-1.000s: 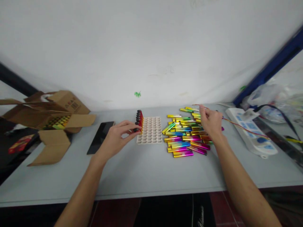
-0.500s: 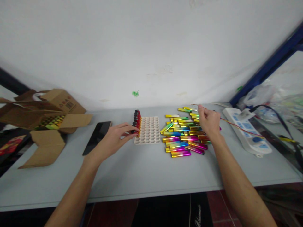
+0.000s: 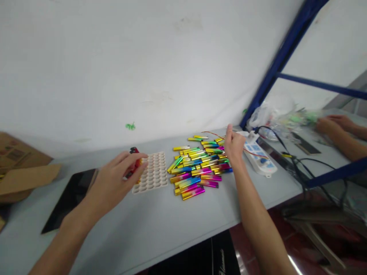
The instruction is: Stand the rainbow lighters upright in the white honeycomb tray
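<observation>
Grey counter [image 3: 177,217] carries a heap of iridescent vape sticks [image 3: 197,168] right of a white socket tray [image 3: 151,173]. Left hand [image 3: 114,179] pinches a red stick [image 3: 134,162] at the tray's left edge; right hand [image 3: 233,145], loosely curled, rests on the heap's far side, contents indiscernible. Sticks judged light, rigid, slick; grip mid-body.

On the table [image 3: 160,225], the socketed tray [image 3: 153,173] sits left of the heap of sticks [image 3: 197,166], with the power strip [image 3: 259,158] further right. A phone [image 3: 70,196] lies left of the tray, and a cardboard box [image 3: 20,168] beyond it at the edge.
</observation>
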`<state>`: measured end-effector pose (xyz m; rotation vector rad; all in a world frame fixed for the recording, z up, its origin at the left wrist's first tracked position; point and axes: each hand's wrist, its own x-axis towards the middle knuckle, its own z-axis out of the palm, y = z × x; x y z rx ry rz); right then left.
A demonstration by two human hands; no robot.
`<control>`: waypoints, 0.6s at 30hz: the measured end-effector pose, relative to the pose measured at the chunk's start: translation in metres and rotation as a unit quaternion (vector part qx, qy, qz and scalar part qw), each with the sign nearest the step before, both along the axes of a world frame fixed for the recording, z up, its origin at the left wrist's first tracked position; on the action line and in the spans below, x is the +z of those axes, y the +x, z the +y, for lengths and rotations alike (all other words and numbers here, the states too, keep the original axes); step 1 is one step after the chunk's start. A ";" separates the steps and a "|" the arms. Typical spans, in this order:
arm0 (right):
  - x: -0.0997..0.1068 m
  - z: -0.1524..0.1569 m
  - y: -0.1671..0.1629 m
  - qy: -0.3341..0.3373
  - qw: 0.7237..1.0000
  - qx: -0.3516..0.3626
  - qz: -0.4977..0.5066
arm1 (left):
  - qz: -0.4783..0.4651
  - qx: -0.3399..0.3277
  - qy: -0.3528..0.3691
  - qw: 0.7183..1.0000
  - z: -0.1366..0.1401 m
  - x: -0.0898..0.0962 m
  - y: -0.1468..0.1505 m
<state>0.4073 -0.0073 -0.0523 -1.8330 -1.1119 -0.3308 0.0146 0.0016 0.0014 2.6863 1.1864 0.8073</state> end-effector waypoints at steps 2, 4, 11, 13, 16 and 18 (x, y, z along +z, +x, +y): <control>-0.002 0.001 0.008 -0.008 0.999 -0.034 0.005 | 0.015 -0.062 -0.025 0.998 0.009 0.001 0.033; -0.004 0.001 0.016 -0.012 0.999 -0.053 0.008 | 0.033 -0.103 -0.037 0.993 0.025 -0.004 0.072; -0.011 0.000 0.038 0.064 0.994 -0.078 0.039 | 0.067 -0.136 -0.035 0.988 0.077 -0.036 0.200; -0.009 -0.001 0.041 0.098 0.992 -0.066 0.037 | 0.064 -0.169 -0.029 0.983 0.077 -0.045 0.221; -0.002 -0.005 0.041 0.145 0.989 -0.028 0.027 | 0.071 -0.211 -0.036 0.974 0.070 -0.056 0.236; 0.002 -0.008 0.040 0.165 0.986 -0.028 0.021 | 0.086 -0.232 -0.047 0.968 0.066 -0.064 0.234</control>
